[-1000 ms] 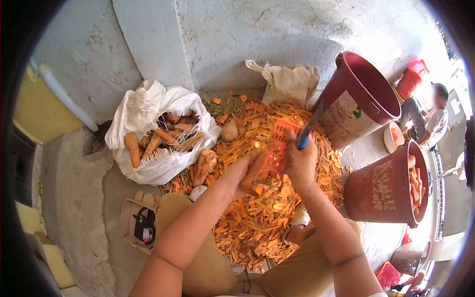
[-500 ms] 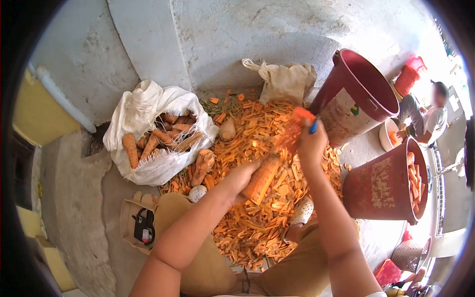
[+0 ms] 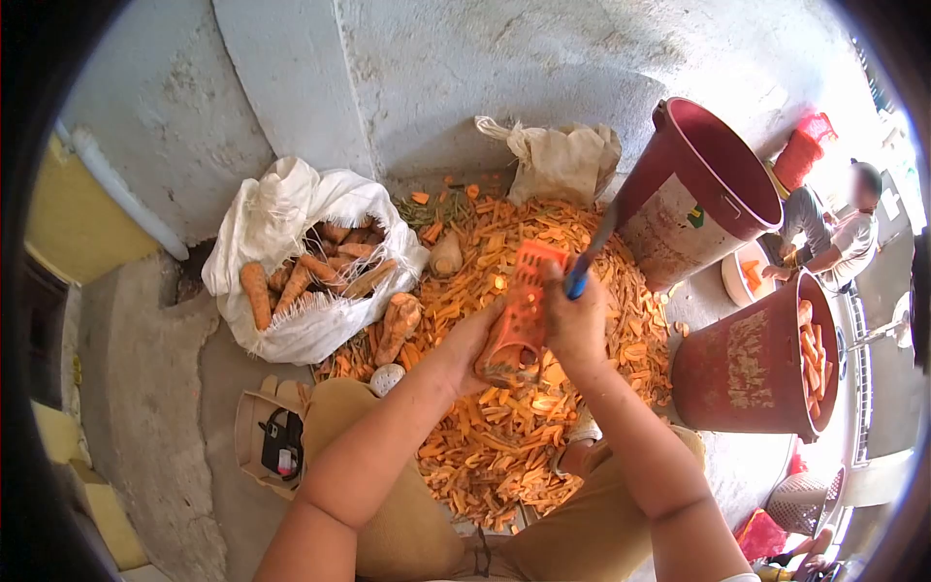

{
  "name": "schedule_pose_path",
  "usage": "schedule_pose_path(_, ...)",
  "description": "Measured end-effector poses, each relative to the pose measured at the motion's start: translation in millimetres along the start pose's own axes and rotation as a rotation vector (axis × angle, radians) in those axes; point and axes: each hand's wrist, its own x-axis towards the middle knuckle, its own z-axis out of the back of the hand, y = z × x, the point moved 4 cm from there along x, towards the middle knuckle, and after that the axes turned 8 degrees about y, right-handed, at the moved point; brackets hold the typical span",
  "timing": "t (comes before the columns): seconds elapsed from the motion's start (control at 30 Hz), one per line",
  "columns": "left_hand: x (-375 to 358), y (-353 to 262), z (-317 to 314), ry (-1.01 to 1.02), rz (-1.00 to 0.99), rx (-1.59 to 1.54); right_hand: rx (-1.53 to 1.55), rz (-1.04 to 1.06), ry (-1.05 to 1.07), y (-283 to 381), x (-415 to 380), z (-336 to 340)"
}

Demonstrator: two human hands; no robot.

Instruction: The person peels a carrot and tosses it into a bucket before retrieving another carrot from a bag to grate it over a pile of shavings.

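Fingers wrapped round a carrot [image 3: 510, 361], my left hand [image 3: 469, 351] holds it over the heap of orange carrot peelings [image 3: 495, 441]. On top of the carrot lies an orange perforated grater-like peeler [image 3: 529, 291], which covers most of it. My right hand [image 3: 579, 328] is closed on this peeler. The same hand also has a knife [image 3: 578, 278] with a blue handle, its blade pointing up and away. To the left, a white woven sack [image 3: 254, 209] stands open with several unpeeled carrots [image 3: 308, 272] inside.
At right, a tall maroon bucket [image 3: 648, 218] stands behind a second maroon bucket [image 3: 747, 369] of peeled carrots [image 3: 813, 349]. A co-worker [image 3: 853, 242] sits beyond by a basin [image 3: 745, 276]. A cardboard box [image 3: 248, 441] with a black device lies left of my leg.
My right hand has brought the peeler down and toward me along the carrot. The carrot's near end has tipped. The co-worker's arm has shifted over the basin.
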Motion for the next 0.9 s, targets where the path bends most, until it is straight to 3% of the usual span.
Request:
schedule_pose_path(0.1,2,2,0,-0.027,-0.004,0.003,-0.06,-0.101,0.027,-1,-5,-3)
schedule_pose_path(0.13,0,3,-2,-0.024,0.008,0.015,-0.218,-0.074,-0.012,-1,-4,0)
schedule_pose_path(0.27,-3,15,10,0.126,0.128,0.193,-0.325,0.093,-0.396,-21,32,45)
schedule_pose_path(0.3,-6,14,4,0.085,0.11,0.254,-0.381,0.087,-0.477,-31,42,62)
schedule_pose_path(0.37,-18,7,-13,-0.001,0.07,0.373,-0.206,0.091,-0.541,-42,53,85)
schedule_pose_path(0.4,-18,8,-6,-0.059,0.126,0.312,-0.071,-0.03,-0.495,-41,53,88)
schedule_pose_path(0.53,-12,0,5,-0.143,0.098,0.214,-0.066,0.086,-0.272,-20,31,49)
schedule_pose_path(0.6,-8,0,1,-0.129,0.047,0.172,0.126,-0.083,-0.089,9,6,21)
schedule_pose_path(0.7,-4,3,-1,-0.099,0.02,0.084,-0.079,0.003,-0.009,1,-3,5)
schedule_pose_path(0.83,-6,4,-3,-0.146,0.045,0.16,-0.258,0.053,-0.052,5,-8,3)
schedule_pose_path(0.9,-3,9,6,-0.074,0.105,0.221,-0.343,0.074,-0.134,-1,-2,7)
